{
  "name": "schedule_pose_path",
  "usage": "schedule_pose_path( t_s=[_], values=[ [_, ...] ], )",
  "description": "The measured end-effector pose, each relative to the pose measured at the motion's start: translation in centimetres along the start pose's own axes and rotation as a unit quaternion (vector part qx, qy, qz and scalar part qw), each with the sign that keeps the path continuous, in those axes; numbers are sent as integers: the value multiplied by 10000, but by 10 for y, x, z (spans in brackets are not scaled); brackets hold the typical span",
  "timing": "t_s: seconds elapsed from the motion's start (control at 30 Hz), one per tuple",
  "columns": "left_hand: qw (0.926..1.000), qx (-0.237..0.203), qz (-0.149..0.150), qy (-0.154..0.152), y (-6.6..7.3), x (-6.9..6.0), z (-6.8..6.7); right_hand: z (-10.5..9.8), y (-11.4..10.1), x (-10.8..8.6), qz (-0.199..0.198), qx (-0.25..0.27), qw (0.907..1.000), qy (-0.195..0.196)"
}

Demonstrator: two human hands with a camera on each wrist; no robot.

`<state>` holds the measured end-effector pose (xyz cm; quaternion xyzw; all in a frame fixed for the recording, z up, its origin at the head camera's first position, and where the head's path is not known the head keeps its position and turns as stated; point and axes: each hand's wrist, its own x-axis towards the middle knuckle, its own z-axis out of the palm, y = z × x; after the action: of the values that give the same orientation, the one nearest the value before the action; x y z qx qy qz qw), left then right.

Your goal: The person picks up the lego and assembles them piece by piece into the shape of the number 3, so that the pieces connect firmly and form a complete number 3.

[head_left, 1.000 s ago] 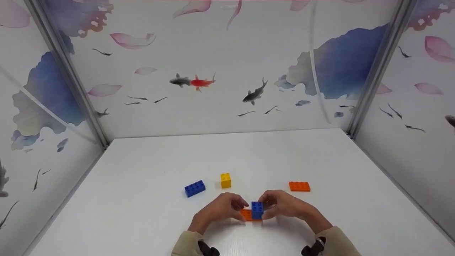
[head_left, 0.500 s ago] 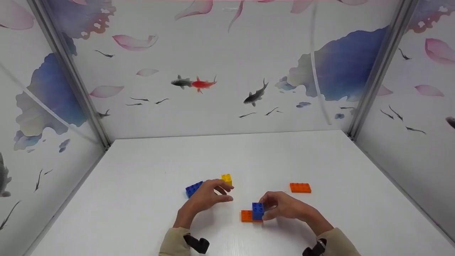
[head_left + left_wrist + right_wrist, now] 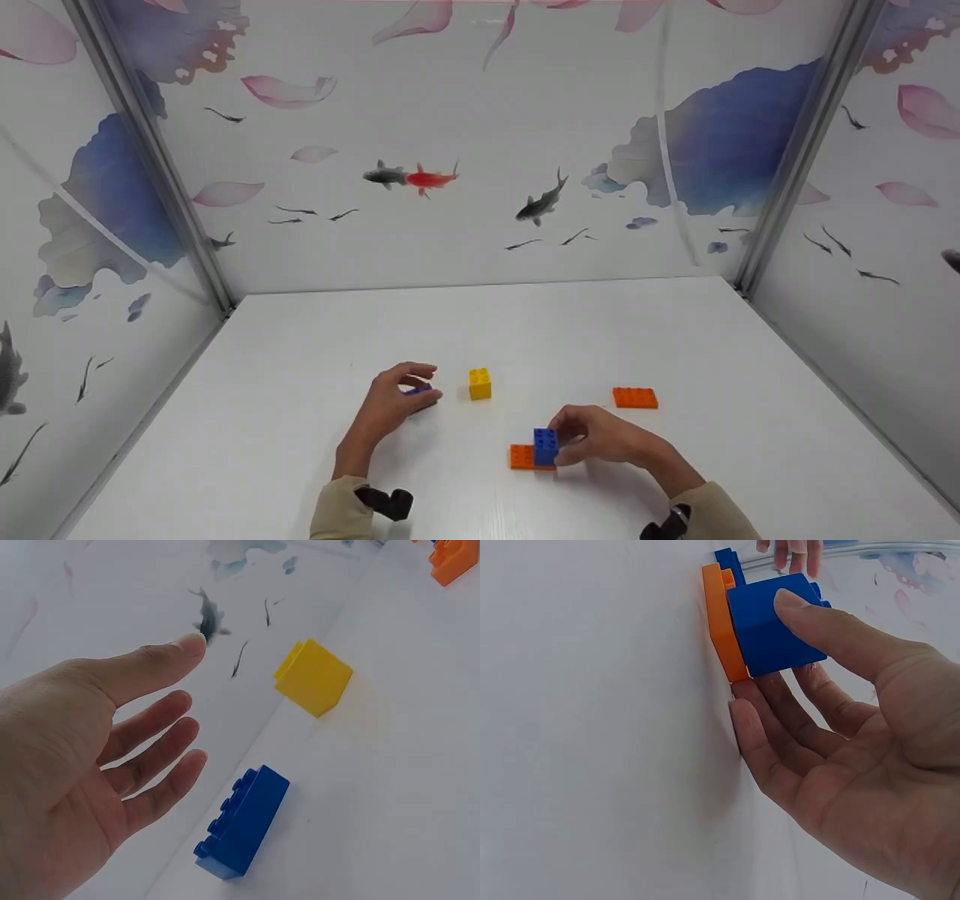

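Observation:
My right hand (image 3: 604, 435) pinches a square blue toy building brick (image 3: 545, 448) between thumb and fingers. That brick sits on the right part of an orange building plate (image 3: 522, 456), whose left studs show bare. In the right wrist view the thumb (image 3: 840, 634) presses one face of the blue brick. My left hand (image 3: 390, 401) hovers at a longer blue brick (image 3: 251, 821), partly hiding it in the head view. From the left wrist, its fingers look spread and apart from that brick, with nothing in the grasp.
A yellow square brick (image 3: 480, 384) stands between the two hands, farther back. A second orange plate (image 3: 635, 397) lies at the right, beyond my right hand. Printed walls (image 3: 480, 247) enclose the white table (image 3: 300, 345) at the back and sides.
My left hand has left the orange plate and travelled left, past the yellow brick, to the long blue brick. The right hand stays at the square blue brick.

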<state>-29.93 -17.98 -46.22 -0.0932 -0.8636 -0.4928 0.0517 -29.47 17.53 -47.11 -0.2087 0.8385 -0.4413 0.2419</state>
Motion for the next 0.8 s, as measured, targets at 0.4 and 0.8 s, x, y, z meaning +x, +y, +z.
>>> schedule_pose_path(
  t_s=[0.4,0.8],
  values=[
    [9965,-97,-515,651,-28,2,3,0,2,1,45,-44,10000,34],
    [9943,-172,-931,492,-43,-5,0,0,2,0,-154,-46,9999,5]
  ],
)
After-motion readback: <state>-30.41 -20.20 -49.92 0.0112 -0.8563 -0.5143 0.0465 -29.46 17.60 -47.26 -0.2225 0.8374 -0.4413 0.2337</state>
